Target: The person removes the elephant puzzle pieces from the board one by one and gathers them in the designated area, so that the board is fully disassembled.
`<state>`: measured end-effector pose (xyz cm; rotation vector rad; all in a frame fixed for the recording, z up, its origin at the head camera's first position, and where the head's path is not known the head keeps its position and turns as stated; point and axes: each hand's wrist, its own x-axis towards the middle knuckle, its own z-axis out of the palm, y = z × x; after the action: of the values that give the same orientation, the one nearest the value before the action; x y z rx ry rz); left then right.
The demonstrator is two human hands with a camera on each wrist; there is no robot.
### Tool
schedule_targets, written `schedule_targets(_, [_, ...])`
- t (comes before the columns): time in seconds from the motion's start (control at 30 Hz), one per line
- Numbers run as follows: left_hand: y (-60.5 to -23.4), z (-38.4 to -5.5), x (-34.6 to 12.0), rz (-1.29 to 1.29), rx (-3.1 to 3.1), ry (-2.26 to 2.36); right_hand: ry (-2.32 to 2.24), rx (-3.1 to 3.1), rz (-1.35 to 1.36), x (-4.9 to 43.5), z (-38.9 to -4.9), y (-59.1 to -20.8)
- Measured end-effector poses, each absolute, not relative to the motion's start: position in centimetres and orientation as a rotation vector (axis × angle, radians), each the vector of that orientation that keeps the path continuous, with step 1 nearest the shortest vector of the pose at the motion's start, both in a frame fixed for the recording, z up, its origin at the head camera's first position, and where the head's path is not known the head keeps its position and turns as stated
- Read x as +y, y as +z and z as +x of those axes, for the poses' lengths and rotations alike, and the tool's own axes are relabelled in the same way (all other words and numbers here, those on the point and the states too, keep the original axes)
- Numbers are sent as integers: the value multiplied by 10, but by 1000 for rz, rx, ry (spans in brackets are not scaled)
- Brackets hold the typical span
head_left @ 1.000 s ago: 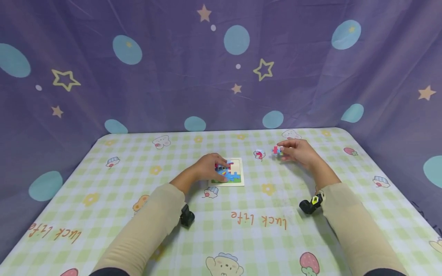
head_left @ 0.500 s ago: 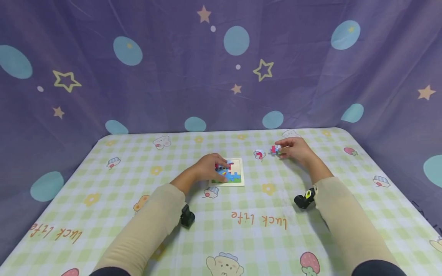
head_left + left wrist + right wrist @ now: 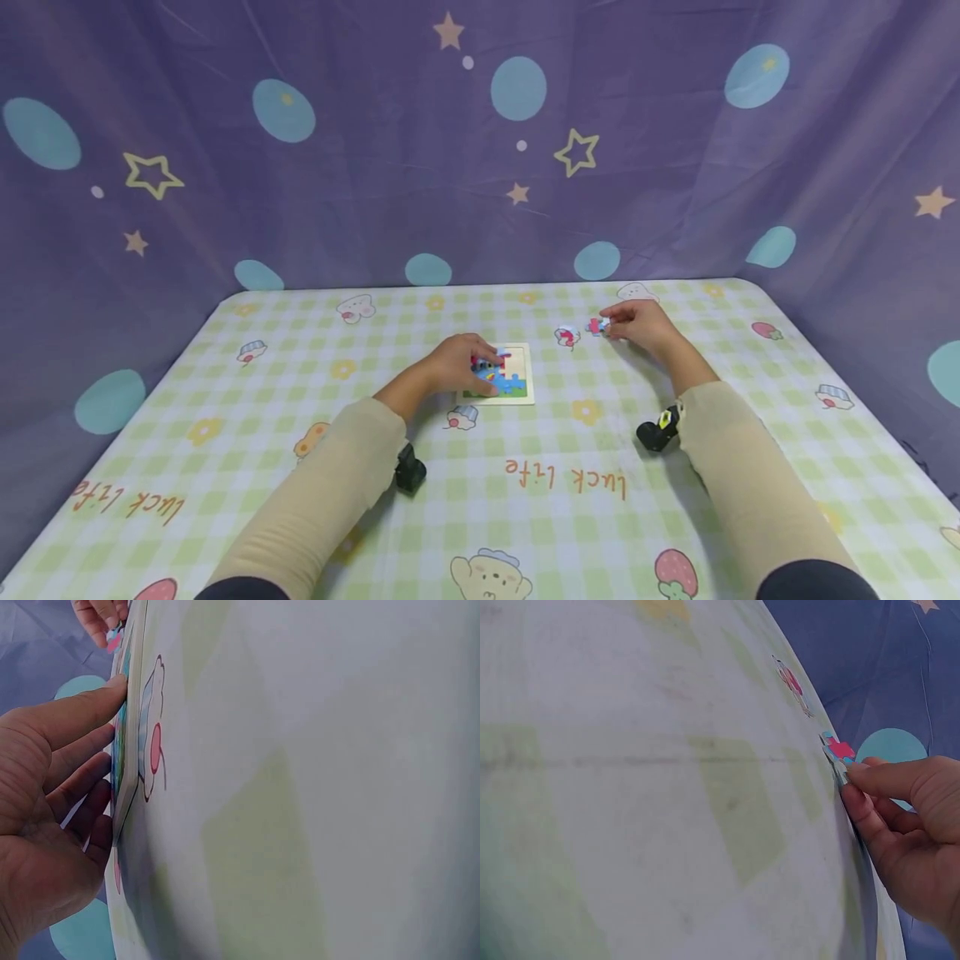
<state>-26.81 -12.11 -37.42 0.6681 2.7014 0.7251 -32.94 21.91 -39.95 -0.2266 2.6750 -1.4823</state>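
In the head view, a small square jigsaw puzzle with a pale wooden frame lies on the table. Its picture is blue, green and red, and bare pale wood shows at its upper right. My left hand rests on the puzzle's left part, thumb at the near side and fingers at the far side, hiding some of the picture. Farther right, my right hand pinches a pink and blue puzzle piece between thumb and fingers, close over the tablecloth. Its fingertips cover part of the piece.
A checked tablecloth with printed cupcakes, flowers and words covers the table. Behind it hangs a purple curtain with stars and blue spots. Black wrist cameras sit on the left wrist and right wrist.
My right hand has shifted slightly left with the puzzle piece, and its wrist has swung inward. The left hand has kept its place on the puzzle.
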Motion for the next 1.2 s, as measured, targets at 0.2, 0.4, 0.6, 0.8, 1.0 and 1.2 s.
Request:
schedule_targets(0.2, [-373, -267, -120, 677, 2708, 733, -1291, 2792, -313, 221, -330, -399])
schedule_targets(0.4, [-372, -267, -120, 693, 2710, 736, -1123, 2870, -394, 224, -328, -398])
schedule_targets(0.6, [-375, -267, -120, 692, 2702, 744, -1121, 2851, -398, 226, -324, -398])
schedule_targets(0.8, [-375, -265, -121, 691, 2707, 745, -1178, 2830, -388, 226, -321, -398])
schedule_targets(1.0, [-375, -265, -122, 681, 2713, 736, -1209, 2830, -408, 225, -319, -397])
schedule_targets(1.2, [-375, -266, -122, 684, 2717, 739, -1240, 2831, -438, 223, -314, -394])
